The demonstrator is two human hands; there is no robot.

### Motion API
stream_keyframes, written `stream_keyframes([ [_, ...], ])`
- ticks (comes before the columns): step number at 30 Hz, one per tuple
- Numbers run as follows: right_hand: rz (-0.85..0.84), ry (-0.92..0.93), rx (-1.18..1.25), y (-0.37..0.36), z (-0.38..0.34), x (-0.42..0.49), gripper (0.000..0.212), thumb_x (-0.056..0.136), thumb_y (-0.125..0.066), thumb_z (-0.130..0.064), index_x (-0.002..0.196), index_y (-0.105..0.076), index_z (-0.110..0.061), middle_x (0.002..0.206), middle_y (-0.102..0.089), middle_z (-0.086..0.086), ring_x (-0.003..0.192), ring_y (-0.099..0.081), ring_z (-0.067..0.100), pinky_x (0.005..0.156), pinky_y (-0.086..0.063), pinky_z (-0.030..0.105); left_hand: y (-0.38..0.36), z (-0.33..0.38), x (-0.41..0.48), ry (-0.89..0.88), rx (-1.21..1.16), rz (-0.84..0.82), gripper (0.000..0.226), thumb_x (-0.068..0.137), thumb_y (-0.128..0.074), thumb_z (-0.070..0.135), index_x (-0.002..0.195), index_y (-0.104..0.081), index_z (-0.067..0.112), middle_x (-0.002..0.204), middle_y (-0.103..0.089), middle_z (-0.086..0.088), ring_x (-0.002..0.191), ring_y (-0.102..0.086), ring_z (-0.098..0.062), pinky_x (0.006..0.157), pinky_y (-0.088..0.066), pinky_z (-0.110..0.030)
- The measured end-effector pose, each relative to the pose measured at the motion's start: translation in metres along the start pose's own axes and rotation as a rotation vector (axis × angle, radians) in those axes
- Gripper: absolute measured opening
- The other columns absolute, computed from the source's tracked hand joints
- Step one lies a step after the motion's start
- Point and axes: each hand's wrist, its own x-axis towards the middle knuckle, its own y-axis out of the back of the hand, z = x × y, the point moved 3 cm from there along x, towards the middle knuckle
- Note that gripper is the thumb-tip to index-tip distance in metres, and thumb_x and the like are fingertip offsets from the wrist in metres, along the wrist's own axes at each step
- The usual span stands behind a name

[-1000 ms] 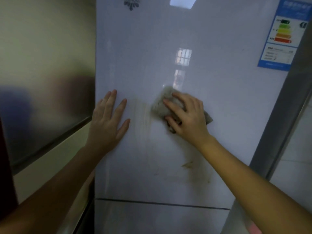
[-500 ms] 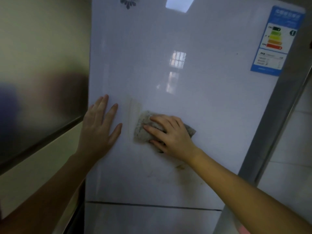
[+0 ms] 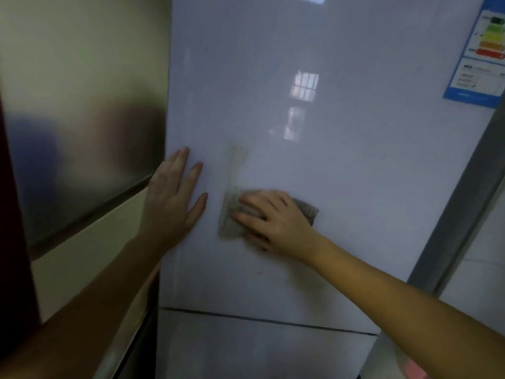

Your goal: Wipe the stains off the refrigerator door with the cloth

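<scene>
I am in the middle of the wiping step. My left hand (image 3: 170, 203) lies flat on the glossy pale-lilac refrigerator door (image 3: 355, 201) near its left edge. The fingers are straight and a little spread and hold nothing, so I judge it is bracing me. Just to its right, apart from it, my right hand (image 3: 276, 222) presses the crumpled grey-beige cloth (image 3: 231, 224) against the door. Its fingers are stretched out over the cloth, not gripping it, and one cloth corner pokes out past my knuckles on the right.

Right above the cloth's left edge runs a faint brownish vertical streak (image 3: 238, 160). I think the next move is a firm upward pass over it, then a check of the dim smudges (image 3: 259, 273) lower down. Farther up on the right is the blue-bordered energy label (image 3: 481, 58).
</scene>
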Motion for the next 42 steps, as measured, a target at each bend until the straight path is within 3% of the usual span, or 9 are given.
stream_keyframes([
  [4,-0.035,0.082,0.008,0.0,0.0,-0.01,0.033,0.096,-0.069,-0.03,0.127,-0.071,-0.02,0.134,-0.065,0.013,0.117,-0.064,0.033,0.093,-0.047,0.043,0.0,-0.004,0.0,-0.03,0.03,0.007,0.059,0.1,-0.054,0.035,0.149,-0.045,0.005,0.16,-0.034,-0.024,0.148,-0.035,-0.039,0.123,-0.025,-0.046],
  [10,0.248,-0.328,-0.088,0.052,0.067,0.068,0.045,0.088,-0.074,-0.032,0.131,-0.068,-0.019,0.134,-0.062,0.015,0.119,-0.058,0.037,0.097,-0.042,0.043,-0.003,-0.004,-0.002,-0.024,0.058,-0.018,0.062,0.1,-0.053,0.038,0.152,-0.04,0.007,0.162,-0.031,-0.022,0.151,-0.031,-0.037,0.127,-0.017,-0.043],
  [13,0.3,-0.408,-0.055,0.059,0.077,0.1,0.048,0.085,-0.075,-0.031,0.131,-0.068,-0.018,0.135,-0.06,0.015,0.121,-0.055,0.035,0.098,-0.038,0.04,-0.003,-0.004,-0.002,-0.029,0.062,-0.017,0.062,0.101,-0.051,0.039,0.153,-0.039,0.007,0.163,-0.03,-0.021,0.152,-0.029,-0.035,0.129,-0.011,-0.038],
  [17,0.174,-0.178,-0.05,0.031,0.041,0.098,0.046,0.088,-0.072,-0.034,0.131,-0.068,-0.018,0.136,-0.062,0.018,0.118,-0.059,0.039,0.097,-0.042,0.045,-0.002,-0.005,-0.002,-0.046,0.064,-0.005,0.062,0.101,-0.053,0.037,0.153,-0.04,0.008,0.162,-0.032,-0.021,0.151,-0.03,-0.035,0.127,-0.018,-0.042],
  [23,-0.117,0.237,-0.012,-0.008,-0.009,0.003,0.036,0.095,-0.07,-0.027,0.131,-0.068,-0.02,0.137,-0.063,0.014,0.12,-0.06,0.032,0.096,-0.046,0.043,0.001,-0.008,-0.002,-0.088,0.062,0.008,0.058,0.101,-0.054,0.034,0.151,-0.043,0.006,0.161,-0.033,-0.022,0.151,-0.033,-0.036,0.124,-0.029,-0.048],
  [25,-0.1,0.208,-0.027,0.001,0.006,0.006,0.037,0.094,-0.072,-0.029,0.129,-0.069,-0.02,0.135,-0.065,0.015,0.119,-0.059,0.032,0.094,-0.044,0.042,0.0,-0.008,-0.003,-0.08,0.049,-0.005,0.058,0.102,-0.053,0.034,0.152,-0.042,0.006,0.162,-0.032,-0.021,0.152,-0.031,-0.035,0.125,-0.028,-0.048],
  [32,0.187,-0.253,-0.086,0.047,0.065,0.109,0.047,0.086,-0.073,-0.031,0.131,-0.068,-0.018,0.136,-0.061,0.016,0.119,-0.058,0.039,0.095,-0.041,0.044,0.0,-0.007,-0.004,-0.062,0.018,-0.026,0.057,0.102,-0.049,0.032,0.151,-0.042,0.004,0.161,-0.033,-0.023,0.151,-0.031,-0.037,0.125,-0.027,-0.049],
  [38,0.111,-0.103,-0.028,0.002,0.004,0.083,0.043,0.089,-0.073,-0.033,0.13,-0.069,-0.019,0.136,-0.063,0.015,0.121,-0.057,0.035,0.097,-0.041,0.043,-0.001,-0.008,-0.059,0.096,-0.004,-0.005,0.058,0.1,-0.051,0.034,0.148,-0.045,0.002,0.158,-0.037,-0.025,0.148,-0.034,-0.038,0.121,-0.032,-0.049],
  [42,-0.02,0.077,0.027,-0.027,-0.037,0.028,0.036,0.097,-0.067,-0.031,0.13,-0.068,-0.018,0.135,-0.064,0.015,0.12,-0.06,0.035,0.096,-0.043,0.044,-0.002,0.001,-0.099,0.065,0.01,-0.023,0.057,0.099,-0.053,0.034,0.147,-0.045,0.005,0.155,-0.041,-0.025,0.144,-0.04,-0.038,0.116,-0.039,-0.051],
])
